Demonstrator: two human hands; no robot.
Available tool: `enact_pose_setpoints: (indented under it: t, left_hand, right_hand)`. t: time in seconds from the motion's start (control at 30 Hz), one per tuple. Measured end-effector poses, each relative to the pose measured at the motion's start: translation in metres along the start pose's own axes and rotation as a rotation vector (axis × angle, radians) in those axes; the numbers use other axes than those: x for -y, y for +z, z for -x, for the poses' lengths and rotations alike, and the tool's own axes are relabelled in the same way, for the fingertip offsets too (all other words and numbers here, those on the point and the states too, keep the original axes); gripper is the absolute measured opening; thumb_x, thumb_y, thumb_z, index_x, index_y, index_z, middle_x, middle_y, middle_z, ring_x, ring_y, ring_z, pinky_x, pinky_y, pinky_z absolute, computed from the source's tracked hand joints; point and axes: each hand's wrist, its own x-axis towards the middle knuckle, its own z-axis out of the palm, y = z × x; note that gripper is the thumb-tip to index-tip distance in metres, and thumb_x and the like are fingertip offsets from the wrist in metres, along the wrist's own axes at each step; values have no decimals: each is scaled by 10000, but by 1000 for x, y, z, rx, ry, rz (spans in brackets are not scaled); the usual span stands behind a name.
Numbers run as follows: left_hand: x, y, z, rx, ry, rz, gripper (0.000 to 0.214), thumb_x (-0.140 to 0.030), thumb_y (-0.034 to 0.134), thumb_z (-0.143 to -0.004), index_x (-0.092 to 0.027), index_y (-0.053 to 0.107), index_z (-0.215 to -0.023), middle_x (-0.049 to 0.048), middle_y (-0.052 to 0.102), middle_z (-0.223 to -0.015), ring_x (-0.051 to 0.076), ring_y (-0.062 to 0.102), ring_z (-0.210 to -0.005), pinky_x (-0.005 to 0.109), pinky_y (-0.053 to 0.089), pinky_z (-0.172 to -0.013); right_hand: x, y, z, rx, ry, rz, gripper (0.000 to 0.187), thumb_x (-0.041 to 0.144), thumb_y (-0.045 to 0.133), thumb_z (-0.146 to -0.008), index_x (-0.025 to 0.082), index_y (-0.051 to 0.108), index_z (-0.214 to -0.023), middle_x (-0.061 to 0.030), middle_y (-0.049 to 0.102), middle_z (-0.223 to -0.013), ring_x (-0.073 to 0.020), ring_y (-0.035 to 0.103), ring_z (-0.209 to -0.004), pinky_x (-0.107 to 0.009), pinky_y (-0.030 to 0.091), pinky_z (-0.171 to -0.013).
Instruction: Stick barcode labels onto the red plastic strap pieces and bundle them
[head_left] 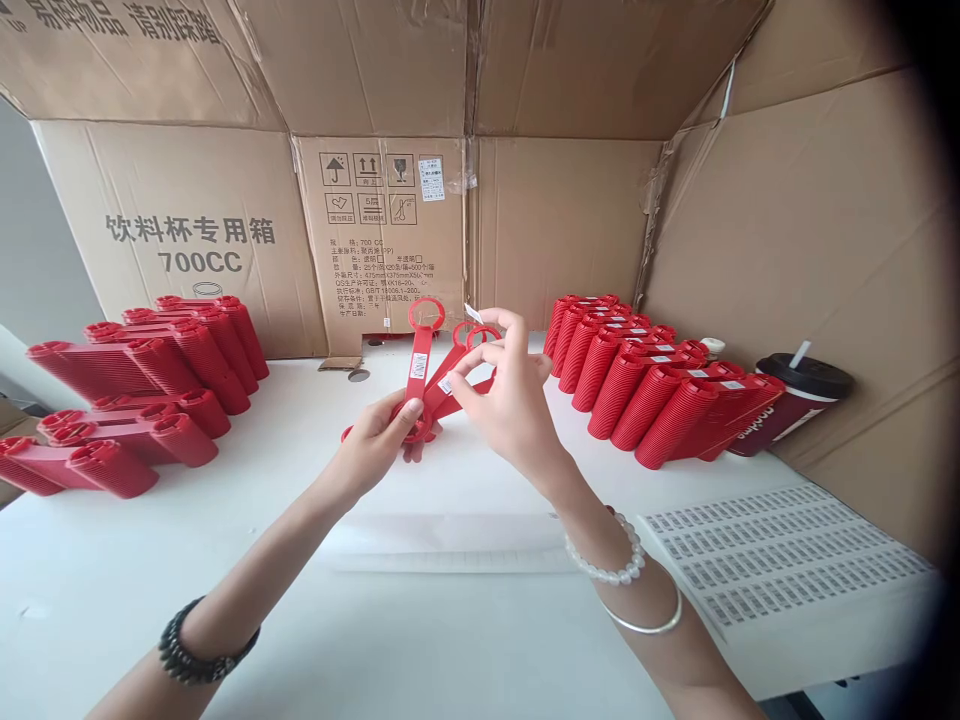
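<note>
My left hand is closed around the lower end of several fanned-out red plastic strips with a ring at each end. The frontmost strip carries a white printed label. At the fingertips of my right hand is a small white sticker, beside the upper rings. The thumb and another finger of that hand come together by a second label on a strip behind. My fingers partly hide the strips at the back.
Stacked red strips stand on the left of the white table; more labelled stacks line the right. A sheet of printed labels lies at front right, near a dark lidded cup. Cardboard walls enclose the back.
</note>
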Motion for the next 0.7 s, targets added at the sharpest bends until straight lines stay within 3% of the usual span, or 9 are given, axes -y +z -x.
enact_pose_setpoints:
  t: [0.37, 0.57, 0.7]
  left_hand:
    - [0, -1, 0, 6, -5, 24, 323, -455, 443, -910, -167, 443, -763, 19, 571, -713, 80, 450, -506, 244, 376, -526]
    - [0, 4, 3, -12, 16, 73, 326, -474, 451, -909, -157, 511, -859, 28, 575, -759, 87, 461, -527, 250, 381, -523]
    - [0, 6, 6, -61, 31, 71, 339, -480, 458, -908, -151, 535, -884, 24, 569, -742, 86, 454, -529, 248, 382, -521]
  right_hand:
    - [-3, 5, 0, -32, -28, 65, 482, 117, 512, -795, 235, 332, -1227, 35, 656, -752, -181, 617, -810, -483, 317, -924]
    - [-2, 14, 6, -63, -108, 138, 474, 125, 463, -848, 266, 359, -1289, -5, 660, -796, -226, 589, -959, -500, 297, -951]
    - [-2, 15, 9, -145, -132, 192, 514, 211, 474, -884, 308, 335, -1369, -84, 625, -1151, -313, 461, -1178, -548, 295, -957]
